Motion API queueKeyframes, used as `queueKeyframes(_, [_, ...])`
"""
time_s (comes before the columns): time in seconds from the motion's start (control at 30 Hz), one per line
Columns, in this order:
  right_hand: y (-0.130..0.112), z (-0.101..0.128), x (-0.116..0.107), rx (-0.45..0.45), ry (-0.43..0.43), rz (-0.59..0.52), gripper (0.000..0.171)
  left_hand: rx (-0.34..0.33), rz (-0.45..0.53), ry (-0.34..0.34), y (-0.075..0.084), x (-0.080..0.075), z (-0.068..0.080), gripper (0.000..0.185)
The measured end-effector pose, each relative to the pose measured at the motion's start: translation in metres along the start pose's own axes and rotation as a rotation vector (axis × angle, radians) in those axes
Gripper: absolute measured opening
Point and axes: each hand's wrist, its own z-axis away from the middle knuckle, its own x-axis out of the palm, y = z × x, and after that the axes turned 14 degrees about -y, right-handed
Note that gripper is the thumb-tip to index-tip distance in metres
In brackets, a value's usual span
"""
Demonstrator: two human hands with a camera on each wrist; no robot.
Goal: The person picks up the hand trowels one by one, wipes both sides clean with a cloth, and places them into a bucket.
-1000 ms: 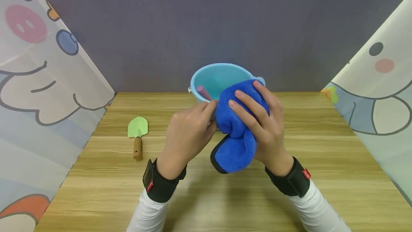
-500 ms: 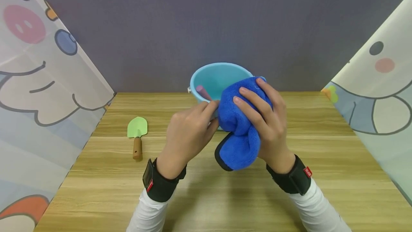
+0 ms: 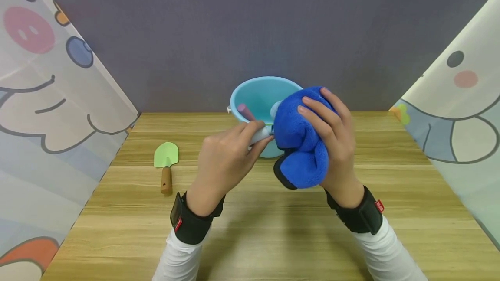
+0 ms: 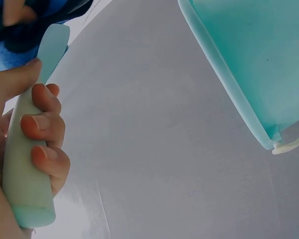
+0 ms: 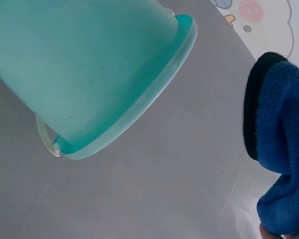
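Head view: left hand (image 3: 224, 159) grips a pale-blue plastic toy spade (image 4: 27, 169) by its handle, above the table's (image 3: 250, 237) middle; right hand (image 3: 332, 142) clutches a bunched blue microfibre cloth (image 3: 300, 146) beside its blade. Wiping looks underway; a green toy trowel (image 3: 166, 159) lies untouched near the left edge.

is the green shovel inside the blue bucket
No, the green shovel lies on the table, left of the bucket.

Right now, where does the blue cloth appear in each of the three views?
Head: the blue cloth is at centre right, gripped by the right hand.
Left wrist: top left corner.
Right wrist: right edge.
Shared landmark: the turquoise bucket.
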Motion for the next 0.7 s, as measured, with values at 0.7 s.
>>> queueKeyframes(0.7, [0.0104, -0.0035, -0.0081, 0.116, 0.074, -0.041, 0.055, 0.002, 0.099, 0.019, -0.003, -0.0017, 0.0009, 0.028])
